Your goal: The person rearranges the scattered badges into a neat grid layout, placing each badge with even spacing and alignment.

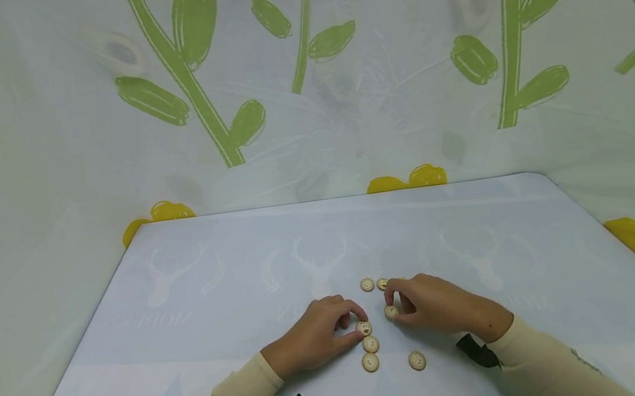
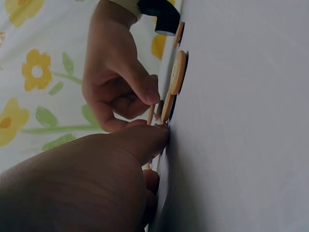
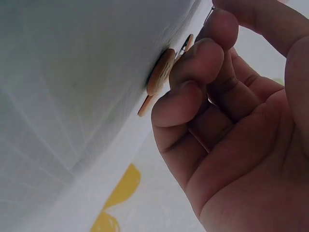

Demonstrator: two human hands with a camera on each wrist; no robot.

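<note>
Several round, pale wooden discs with small dark marks lie on the table. My left hand (image 1: 322, 333) pinches one wooden disc (image 1: 364, 328) between thumb and forefinger, at the top of a short column. Below it in that column are a second disc (image 1: 371, 344) and a third disc (image 1: 370, 362). To the right, my right hand (image 1: 434, 302) pinches another wooden disc (image 1: 391, 312) by its edges. In the left wrist view, the left thumb hides most of the disc it holds. The right wrist view shows curled fingers (image 3: 198, 63) near other discs (image 3: 161, 72).
Beyond the right hand lie a disc (image 1: 366, 284) and a neighbouring disc (image 1: 383, 284), with another partly hidden by that hand. A single disc (image 1: 417, 361) lies nearer me. The pale table (image 1: 196, 371) meets a flower-patterned curtain (image 1: 344, 122) at the back.
</note>
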